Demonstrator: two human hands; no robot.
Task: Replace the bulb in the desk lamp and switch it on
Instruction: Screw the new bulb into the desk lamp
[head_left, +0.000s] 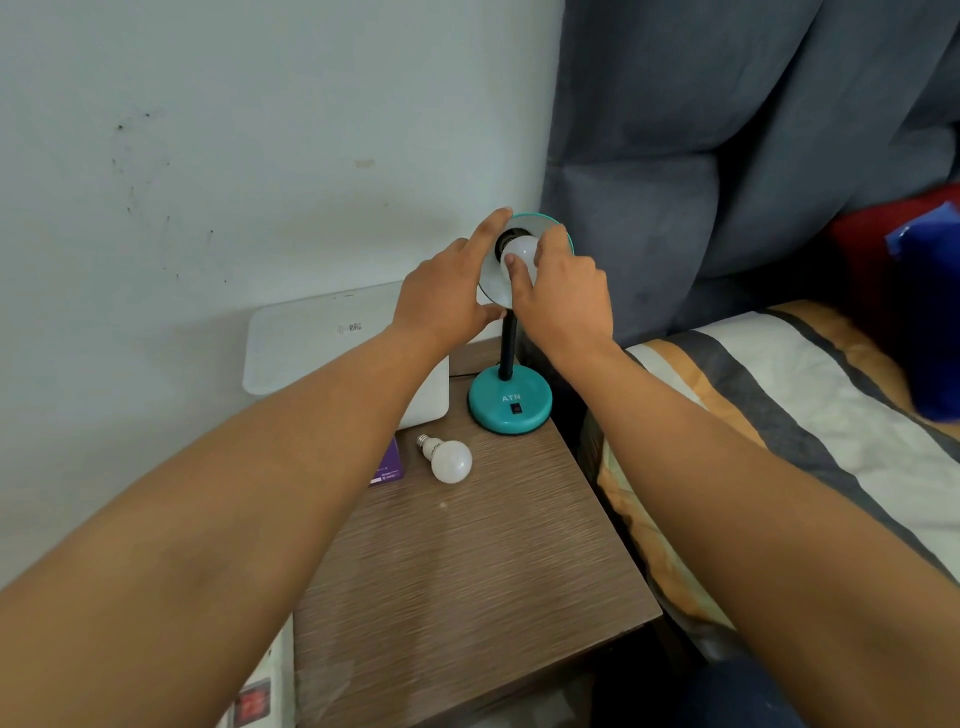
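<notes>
A teal desk lamp stands at the back right of the wooden bedside table (467, 561), its round base (510, 399) carrying a black switch (515, 409). The lamp shade (524, 224) is tilted toward me on a black flexible neck. My left hand (447, 296) grips the shade's left rim. My right hand (563, 293) is closed around a white bulb (522, 248) that sits at the shade's socket. A second white bulb (448, 459) lies loose on the table, screw cap pointing back left. The lamp is unlit.
A white box (337, 338) leans against the wall behind my left arm. A purple card (388, 467) lies beside the loose bulb. A bed (810, 395) with striped bedding and a grey padded headboard (727, 156) borders the table's right side.
</notes>
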